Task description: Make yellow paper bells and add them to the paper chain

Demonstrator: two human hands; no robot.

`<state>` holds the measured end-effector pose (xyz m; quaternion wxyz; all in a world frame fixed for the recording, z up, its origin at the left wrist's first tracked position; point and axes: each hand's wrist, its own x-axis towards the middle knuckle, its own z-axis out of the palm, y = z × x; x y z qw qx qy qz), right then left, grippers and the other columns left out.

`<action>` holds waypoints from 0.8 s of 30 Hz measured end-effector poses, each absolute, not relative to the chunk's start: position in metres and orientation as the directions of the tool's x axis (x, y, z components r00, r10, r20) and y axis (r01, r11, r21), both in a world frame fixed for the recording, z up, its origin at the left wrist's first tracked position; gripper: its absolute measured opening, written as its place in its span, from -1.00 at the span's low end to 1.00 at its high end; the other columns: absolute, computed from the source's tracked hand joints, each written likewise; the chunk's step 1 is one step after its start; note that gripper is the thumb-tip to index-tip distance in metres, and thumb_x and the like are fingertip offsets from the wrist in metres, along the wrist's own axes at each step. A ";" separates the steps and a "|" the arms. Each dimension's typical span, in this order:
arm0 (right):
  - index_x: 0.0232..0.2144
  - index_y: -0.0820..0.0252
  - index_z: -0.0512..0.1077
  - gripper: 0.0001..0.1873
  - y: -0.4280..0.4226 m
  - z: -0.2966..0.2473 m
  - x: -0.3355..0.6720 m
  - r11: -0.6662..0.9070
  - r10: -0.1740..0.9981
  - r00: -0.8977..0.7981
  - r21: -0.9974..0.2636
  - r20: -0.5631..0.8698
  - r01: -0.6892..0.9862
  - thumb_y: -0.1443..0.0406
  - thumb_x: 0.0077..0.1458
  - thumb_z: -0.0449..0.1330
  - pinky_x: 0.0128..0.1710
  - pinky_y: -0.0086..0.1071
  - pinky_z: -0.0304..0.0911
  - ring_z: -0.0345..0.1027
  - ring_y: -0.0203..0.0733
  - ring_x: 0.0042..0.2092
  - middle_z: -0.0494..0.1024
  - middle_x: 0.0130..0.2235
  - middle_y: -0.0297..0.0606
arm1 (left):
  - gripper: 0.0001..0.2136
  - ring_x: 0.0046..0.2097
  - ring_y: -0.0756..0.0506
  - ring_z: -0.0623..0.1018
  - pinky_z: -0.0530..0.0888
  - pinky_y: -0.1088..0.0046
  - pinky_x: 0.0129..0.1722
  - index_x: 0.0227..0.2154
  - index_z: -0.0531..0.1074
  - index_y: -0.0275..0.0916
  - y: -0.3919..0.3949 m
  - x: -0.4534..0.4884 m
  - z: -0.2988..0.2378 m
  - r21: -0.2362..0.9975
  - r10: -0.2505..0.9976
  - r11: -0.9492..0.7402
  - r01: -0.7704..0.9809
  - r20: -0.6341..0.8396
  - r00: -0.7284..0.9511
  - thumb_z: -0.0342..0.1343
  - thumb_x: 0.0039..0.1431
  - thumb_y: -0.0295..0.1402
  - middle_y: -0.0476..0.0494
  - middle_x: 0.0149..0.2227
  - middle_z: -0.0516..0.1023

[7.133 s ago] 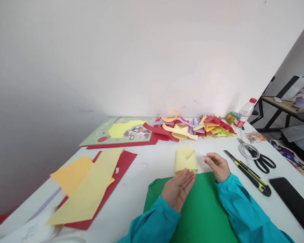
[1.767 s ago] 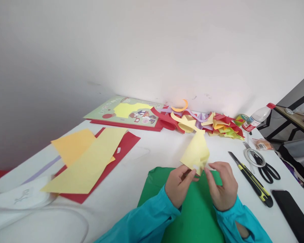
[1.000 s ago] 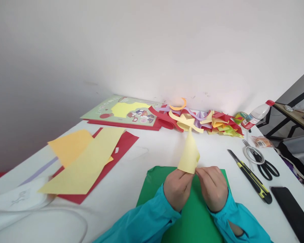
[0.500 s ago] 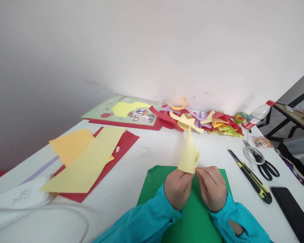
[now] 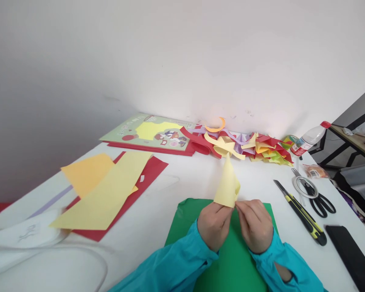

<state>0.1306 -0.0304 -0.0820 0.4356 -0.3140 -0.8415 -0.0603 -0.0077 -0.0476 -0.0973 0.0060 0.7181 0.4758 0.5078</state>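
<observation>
— Where is the folded paper?
— It sticks up between your left grip and your right grip. Both pinch its bottom edge, above the big sheet lying on the surface in front of you.
— What is on your right?
— First the cutter, then the scissors with the tape ring on them. The phone is nearer you.
— And behind?
— The heap of paper bits by the wall, the bottle right of it, the picture book left of it. The loose sheets lie on your left.
</observation>
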 end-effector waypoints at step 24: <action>-0.31 0.29 0.40 -0.87 -0.032 -0.077 0.127 0.776 0.478 -0.439 -0.132 0.761 0.616 0.50 0.08 0.10 -0.38 -0.30 0.22 0.28 -0.18 -0.37 0.51 -0.43 -0.16 | -0.82 -0.38 -0.10 0.50 0.51 0.40 -0.41 -0.42 0.44 -0.25 -0.044 -0.012 -0.097 0.415 0.631 -0.642 0.645 0.764 0.136 -0.05 0.15 -0.55 -0.17 -0.47 0.49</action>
